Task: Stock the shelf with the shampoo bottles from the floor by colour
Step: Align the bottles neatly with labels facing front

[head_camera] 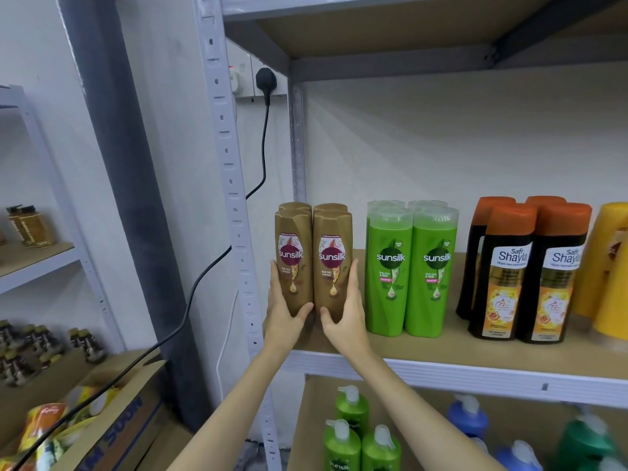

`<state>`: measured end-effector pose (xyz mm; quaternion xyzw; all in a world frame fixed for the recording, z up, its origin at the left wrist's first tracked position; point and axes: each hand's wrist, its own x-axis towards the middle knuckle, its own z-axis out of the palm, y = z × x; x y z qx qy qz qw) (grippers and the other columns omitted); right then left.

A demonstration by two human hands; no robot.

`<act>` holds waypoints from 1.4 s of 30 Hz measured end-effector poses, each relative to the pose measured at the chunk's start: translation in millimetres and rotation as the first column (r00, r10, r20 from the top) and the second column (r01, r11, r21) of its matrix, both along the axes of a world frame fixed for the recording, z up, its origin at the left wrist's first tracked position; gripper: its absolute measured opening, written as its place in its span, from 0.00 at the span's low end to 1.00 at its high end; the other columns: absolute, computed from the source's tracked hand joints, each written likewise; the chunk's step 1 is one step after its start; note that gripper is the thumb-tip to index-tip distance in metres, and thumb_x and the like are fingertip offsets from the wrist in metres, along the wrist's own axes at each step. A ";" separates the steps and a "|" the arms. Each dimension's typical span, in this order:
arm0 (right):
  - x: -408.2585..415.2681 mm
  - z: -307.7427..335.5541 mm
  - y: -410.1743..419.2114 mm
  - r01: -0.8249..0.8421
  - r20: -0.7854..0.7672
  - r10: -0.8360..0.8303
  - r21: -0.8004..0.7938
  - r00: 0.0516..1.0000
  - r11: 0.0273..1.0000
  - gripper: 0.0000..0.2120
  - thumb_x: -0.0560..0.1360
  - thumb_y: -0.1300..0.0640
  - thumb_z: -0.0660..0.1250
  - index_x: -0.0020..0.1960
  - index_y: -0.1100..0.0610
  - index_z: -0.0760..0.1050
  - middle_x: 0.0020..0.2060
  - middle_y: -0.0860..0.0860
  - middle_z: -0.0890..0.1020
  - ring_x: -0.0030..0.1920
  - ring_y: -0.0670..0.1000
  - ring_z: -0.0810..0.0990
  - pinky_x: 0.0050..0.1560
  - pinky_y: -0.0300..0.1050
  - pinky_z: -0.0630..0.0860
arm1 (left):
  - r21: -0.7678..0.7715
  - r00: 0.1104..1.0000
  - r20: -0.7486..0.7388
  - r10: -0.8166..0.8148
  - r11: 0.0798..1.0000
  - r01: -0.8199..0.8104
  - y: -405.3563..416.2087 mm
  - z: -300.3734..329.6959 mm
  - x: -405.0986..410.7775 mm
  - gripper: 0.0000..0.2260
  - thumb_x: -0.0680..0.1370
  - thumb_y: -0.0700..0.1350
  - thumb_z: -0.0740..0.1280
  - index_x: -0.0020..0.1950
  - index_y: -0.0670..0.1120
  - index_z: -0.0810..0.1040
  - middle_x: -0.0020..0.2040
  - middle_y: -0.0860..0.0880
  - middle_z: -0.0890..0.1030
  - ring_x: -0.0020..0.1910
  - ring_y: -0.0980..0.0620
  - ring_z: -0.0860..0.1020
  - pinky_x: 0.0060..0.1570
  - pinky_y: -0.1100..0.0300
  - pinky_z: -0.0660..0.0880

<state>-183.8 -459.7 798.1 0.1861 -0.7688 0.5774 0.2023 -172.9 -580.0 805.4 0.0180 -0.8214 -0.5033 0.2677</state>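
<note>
Two brown shampoo bottles stand side by side at the left end of the shelf (441,360), with more brown bottles behind them. My left hand (283,309) grips the lower part of the left brown bottle (294,256). My right hand (345,312) grips the lower part of the right brown bottle (333,258). To their right stand the green shampoo bottles (411,266), then the black bottles with orange caps (523,270), then yellow bottles (608,266) at the frame's right edge.
A grey upright post (234,198) stands just left of the brown bottles, with a black cable (263,147) hanging from a wall plug. Pump bottles, green (351,433) and blue (469,416), fill the shelf below. An open cardboard box (112,426) sits lower left.
</note>
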 end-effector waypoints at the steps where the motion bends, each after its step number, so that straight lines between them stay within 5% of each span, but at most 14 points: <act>1: -0.1 -0.3 0.0 0.003 -0.005 -0.003 0.001 1.000 1.000 0.47 0.71 0.66 0.66 0.75 0.47 0.39 0.62 0.43 0.63 0.60 0.35 0.61 0.60 0.22 0.54 | -0.002 1.000 -0.009 0.001 1.000 -0.001 -0.1 -0.4 0.5 0.44 0.72 0.41 0.70 0.74 0.60 0.40 0.74 0.52 0.59 0.71 0.51 0.63 0.65 0.49 0.66; 7: 0.4 -0.6 -0.2 0.005 -0.032 -0.004 0.004 0.999 1.000 0.47 0.72 0.65 0.66 0.73 0.42 0.36 0.62 0.44 0.63 0.61 0.35 0.62 0.63 0.28 0.55 | 0.015 1.000 -0.023 0.005 1.000 -0.005 0.9 -0.9 2.1 0.42 0.73 0.41 0.70 0.74 0.58 0.43 0.73 0.50 0.61 0.70 0.50 0.64 0.64 0.52 0.66; 11: -0.5 -2.2 -0.4 0.007 -0.038 -0.007 0.007 0.999 1.000 0.46 0.72 0.66 0.66 0.75 0.46 0.37 0.61 0.43 0.63 0.58 0.25 0.61 0.59 0.18 0.54 | 0.007 0.999 -0.022 0.029 1.000 -0.029 3.6 -1.7 3.9 0.41 0.74 0.42 0.69 0.75 0.57 0.43 0.71 0.49 0.63 0.68 0.50 0.66 0.61 0.52 0.69; 18: 1.9 -1.5 -0.1 0.021 -0.013 -0.021 0.008 1.000 1.000 0.46 0.72 0.65 0.66 0.75 0.46 0.38 0.60 0.44 0.63 0.60 0.35 0.62 0.57 0.16 0.54 | -0.002 0.999 -0.020 0.041 0.999 -0.041 6.0 0.0 6.7 0.41 0.74 0.43 0.69 0.74 0.57 0.43 0.71 0.49 0.62 0.69 0.49 0.65 0.62 0.50 0.69; 23: 17.8 -2.9 9.3 0.001 -0.035 -0.001 0.013 0.999 1.000 0.46 0.72 0.61 0.67 0.76 0.51 0.38 0.71 0.44 0.56 0.71 0.41 0.56 0.71 0.38 0.54 | -0.025 0.998 -0.024 0.058 0.998 -0.059 8.7 3.0 18.6 0.41 0.72 0.41 0.70 0.75 0.52 0.45 0.71 0.47 0.62 0.70 0.50 0.63 0.65 0.53 0.65; 26: 39.9 -11.3 21.6 -0.012 -0.099 0.015 0.028 0.995 1.000 0.38 0.72 0.58 0.65 0.75 0.55 0.48 0.73 0.49 0.58 0.73 0.44 0.56 0.72 0.37 0.54 | -0.047 0.986 -0.157 0.050 0.997 -0.058 17.1 -0.6 40.2 0.36 0.73 0.37 0.68 0.75 0.49 0.52 0.70 0.48 0.64 0.68 0.54 0.62 0.67 0.58 0.61; 30: 70.4 -26.8 46.8 -0.034 -0.181 0.052 0.102 0.982 0.994 0.19 0.73 0.60 0.63 0.63 0.58 0.71 0.60 0.51 0.75 0.62 0.43 0.71 0.65 0.40 0.67 | -0.176 0.965 -0.262 -0.014 0.984 -0.034 34.7 -16.1 76.0 0.25 0.74 0.36 0.67 0.70 0.42 0.64 0.65 0.49 0.68 0.64 0.60 0.64 0.66 0.71 0.59; 34: 90.1 -41.5 72.5 -0.108 -0.030 0.117 0.218 0.993 0.970 0.08 0.72 0.62 0.63 0.48 0.59 0.79 0.44 0.52 0.82 0.46 0.47 0.78 0.47 0.38 0.75 | -0.272 0.986 -0.028 -0.163 0.951 0.149 45.5 -35.3 97.8 0.16 0.75 0.38 0.66 0.62 0.42 0.72 0.58 0.46 0.76 0.57 0.53 0.72 0.56 0.66 0.67; 37: 95.2 -57.3 92.6 -0.234 0.231 0.152 0.390 0.961 0.891 0.10 0.72 0.65 0.65 0.51 0.59 0.79 0.48 0.54 0.82 0.48 0.50 0.79 0.50 0.36 0.73 | -0.301 0.967 0.162 -0.198 0.923 0.240 49.2 -60.8 106.3 0.14 0.74 0.38 0.67 0.60 0.42 0.74 0.57 0.45 0.77 0.56 0.49 0.74 0.52 0.71 0.64; 42: 91.9 -105.5 120.8 -0.382 0.516 -0.004 0.640 0.857 0.667 0.16 0.72 0.59 0.67 0.59 0.59 0.76 0.55 0.55 0.80 0.53 0.53 0.77 0.49 0.36 0.68 | -0.422 0.875 0.437 -0.210 0.811 0.405 55.3 -123.4 96.8 0.15 0.74 0.41 0.66 0.61 0.42 0.74 0.59 0.43 0.75 0.60 0.46 0.72 0.59 0.61 0.66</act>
